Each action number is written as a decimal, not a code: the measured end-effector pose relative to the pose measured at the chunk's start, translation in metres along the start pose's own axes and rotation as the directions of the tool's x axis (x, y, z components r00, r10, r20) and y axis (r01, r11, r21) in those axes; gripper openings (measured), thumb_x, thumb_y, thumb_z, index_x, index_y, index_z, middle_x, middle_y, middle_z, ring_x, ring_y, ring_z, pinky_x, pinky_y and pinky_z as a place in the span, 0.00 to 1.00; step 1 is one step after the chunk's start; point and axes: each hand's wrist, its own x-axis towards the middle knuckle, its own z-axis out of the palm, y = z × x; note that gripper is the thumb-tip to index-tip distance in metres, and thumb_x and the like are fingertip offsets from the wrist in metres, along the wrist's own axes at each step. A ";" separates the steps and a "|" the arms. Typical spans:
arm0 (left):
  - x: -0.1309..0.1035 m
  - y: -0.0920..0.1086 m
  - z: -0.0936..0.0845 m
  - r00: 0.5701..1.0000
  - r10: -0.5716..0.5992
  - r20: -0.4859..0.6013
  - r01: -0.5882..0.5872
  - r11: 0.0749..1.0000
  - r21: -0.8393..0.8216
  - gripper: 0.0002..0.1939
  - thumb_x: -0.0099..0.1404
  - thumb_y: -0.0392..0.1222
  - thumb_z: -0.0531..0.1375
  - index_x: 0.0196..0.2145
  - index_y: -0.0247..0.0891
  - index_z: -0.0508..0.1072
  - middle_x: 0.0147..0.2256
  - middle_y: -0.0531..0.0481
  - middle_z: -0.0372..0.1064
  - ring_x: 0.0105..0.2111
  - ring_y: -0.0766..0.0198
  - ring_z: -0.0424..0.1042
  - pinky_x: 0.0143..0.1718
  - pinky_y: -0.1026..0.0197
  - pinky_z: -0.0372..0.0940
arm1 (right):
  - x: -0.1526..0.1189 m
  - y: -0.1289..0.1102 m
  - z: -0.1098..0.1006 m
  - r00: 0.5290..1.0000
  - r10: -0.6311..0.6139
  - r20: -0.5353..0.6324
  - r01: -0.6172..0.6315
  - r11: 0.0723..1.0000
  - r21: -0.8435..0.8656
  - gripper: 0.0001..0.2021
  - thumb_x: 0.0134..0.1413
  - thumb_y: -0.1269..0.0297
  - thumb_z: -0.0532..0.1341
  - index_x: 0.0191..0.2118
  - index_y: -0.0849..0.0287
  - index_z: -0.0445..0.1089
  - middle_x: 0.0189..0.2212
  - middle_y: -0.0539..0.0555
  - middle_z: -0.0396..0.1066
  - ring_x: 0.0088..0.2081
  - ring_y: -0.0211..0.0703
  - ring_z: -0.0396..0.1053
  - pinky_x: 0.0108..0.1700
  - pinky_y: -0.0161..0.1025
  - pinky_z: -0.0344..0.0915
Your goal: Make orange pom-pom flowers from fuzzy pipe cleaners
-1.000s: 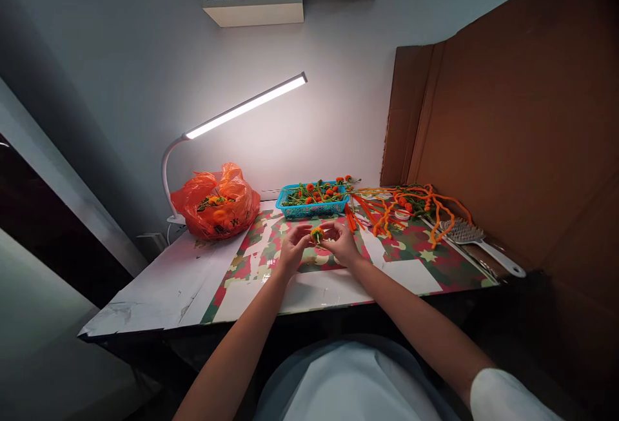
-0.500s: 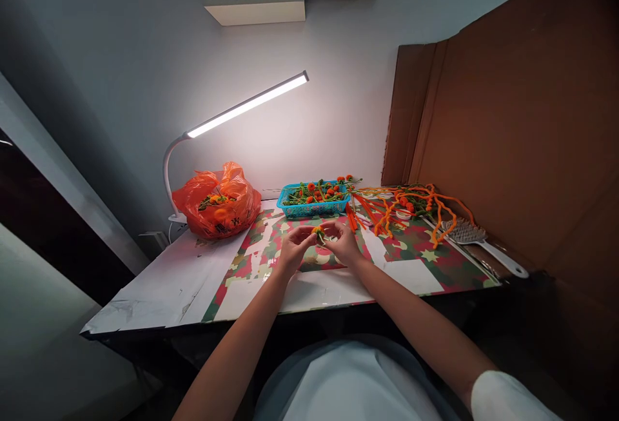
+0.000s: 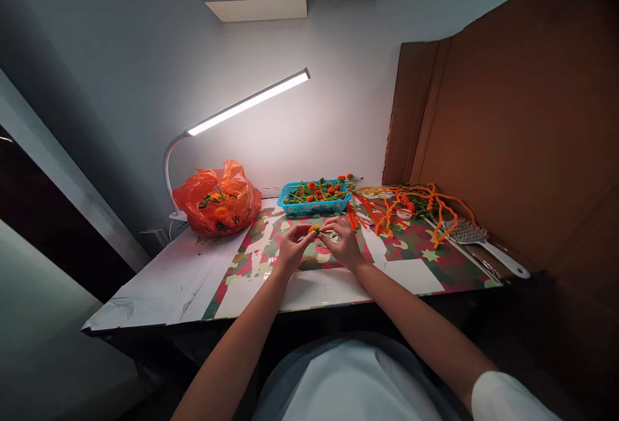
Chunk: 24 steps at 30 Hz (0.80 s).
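The table (image 3: 159, 289) carried everything, and each place here is given relative to the blue basket (image 3: 314, 205) at its back edge. Left of the basket sat an orange plastic bag (image 3: 218, 200) with orange pieces inside, and above and behind that bag arched a lit white desk lamp (image 3: 242, 106). Right of the basket sprawled a tangle of orange pipe cleaners (image 3: 411, 205), and beyond them, further right, lay a white hairbrush (image 3: 478, 240). A patterned red and green paper sheet (image 3: 411, 250) spread out in front of the basket. Just in front of the basket, over that sheet, the left hand (image 3: 289, 250) and the right hand (image 3: 344, 244) met, fingertips pinched from either side on a small orange pipe-cleaner flower (image 3: 314, 229), which they held just above the sheet. Whether a green stem hung beneath it was too small to tell. To do this step well, I judged that the left fingers should brace the orange head lightly without crushing its pile, while the right fingertips did the fine shaping close to the pinch, both wrists kept low near the sheet for steadiness under the lamp.
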 end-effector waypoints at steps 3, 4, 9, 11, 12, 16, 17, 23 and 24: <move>-0.001 0.003 0.001 0.999 -0.037 -0.005 0.037 0.999 0.008 0.18 0.49 0.50 0.67 0.33 0.34 0.75 0.30 0.47 0.75 0.28 0.63 0.73 0.32 0.60 0.70 | 0.000 0.001 0.000 1.000 -0.011 0.010 0.011 1.000 -0.022 0.01 0.52 0.67 0.62 0.31 0.56 0.72 0.34 0.53 0.70 0.39 0.45 0.66 0.43 0.43 0.61; -0.001 0.004 0.001 0.998 -0.060 -0.005 0.060 0.998 0.007 0.18 0.49 0.51 0.67 0.33 0.34 0.75 0.29 0.47 0.75 0.27 0.64 0.73 0.32 0.60 0.69 | -0.001 0.001 0.000 1.000 -0.016 0.014 0.017 1.000 -0.025 0.02 0.52 0.67 0.61 0.31 0.56 0.71 0.34 0.53 0.70 0.39 0.45 0.66 0.43 0.43 0.61; -0.002 0.012 0.002 0.967 -0.247 0.058 0.250 0.967 -0.050 0.19 0.48 0.52 0.67 0.31 0.34 0.76 0.27 0.47 0.74 0.28 0.63 0.73 0.32 0.61 0.69 | -0.002 0.003 0.001 0.997 -0.048 0.057 0.049 0.999 -0.011 0.03 0.53 0.70 0.59 0.31 0.57 0.69 0.35 0.54 0.69 0.40 0.45 0.64 0.44 0.42 0.60; -0.002 0.012 0.002 0.945 -0.316 0.078 0.323 0.942 -0.088 0.19 0.47 0.52 0.68 0.30 0.33 0.75 0.28 0.47 0.74 0.29 0.63 0.73 0.31 0.62 0.68 | -0.002 0.003 0.002 0.996 -0.033 0.082 0.035 0.999 -0.016 0.03 0.53 0.70 0.58 0.31 0.57 0.69 0.35 0.54 0.68 0.41 0.45 0.64 0.44 0.42 0.60; -0.002 0.012 0.002 0.936 -0.341 0.086 0.349 0.931 -0.110 0.20 0.46 0.52 0.68 0.31 0.33 0.75 0.28 0.47 0.74 0.29 0.63 0.73 0.31 0.62 0.68 | -0.002 0.004 0.002 0.996 -0.021 0.090 0.024 0.999 -0.024 0.03 0.53 0.70 0.58 0.31 0.57 0.68 0.35 0.54 0.68 0.41 0.45 0.64 0.44 0.42 0.59; 0.000 0.009 0.001 0.905 -0.399 0.151 0.423 0.884 -0.201 0.19 0.49 0.51 0.66 0.36 0.35 0.75 0.33 0.46 0.74 0.30 0.64 0.73 0.31 0.62 0.69 | -0.001 0.006 0.004 0.995 0.019 0.093 -0.014 0.998 -0.054 0.05 0.54 0.70 0.56 0.31 0.58 0.68 0.35 0.55 0.68 0.41 0.46 0.64 0.44 0.42 0.59; 0.001 0.009 0.001 0.894 -0.414 0.173 0.445 0.868 -0.220 0.19 0.50 0.49 0.66 0.37 0.36 0.75 0.34 0.47 0.74 0.30 0.64 0.73 0.32 0.62 0.69 | -0.001 0.007 0.004 0.996 0.023 0.090 -0.018 0.998 -0.056 0.05 0.54 0.70 0.55 0.30 0.58 0.68 0.35 0.55 0.68 0.41 0.46 0.64 0.44 0.42 0.59; -0.002 0.008 0.003 0.891 -0.388 0.237 0.443 0.859 -0.257 0.21 0.45 0.40 0.69 0.39 0.36 0.73 0.37 0.46 0.74 0.32 0.64 0.74 0.37 0.62 0.69 | 0.001 0.009 0.003 0.997 0.076 0.009 -0.076 0.997 -0.026 0.06 0.54 0.69 0.55 0.28 0.58 0.66 0.32 0.54 0.68 0.39 0.45 0.65 0.44 0.42 0.59; -0.002 0.007 0.003 0.896 -0.378 0.234 0.432 0.863 -0.261 0.22 0.45 0.41 0.69 0.40 0.36 0.73 0.37 0.46 0.74 0.32 0.64 0.74 0.37 0.62 0.68 | 0.001 0.009 0.002 0.996 0.086 0.005 -0.086 0.996 -0.011 0.06 0.54 0.68 0.55 0.28 0.58 0.66 0.32 0.54 0.68 0.39 0.45 0.65 0.44 0.42 0.59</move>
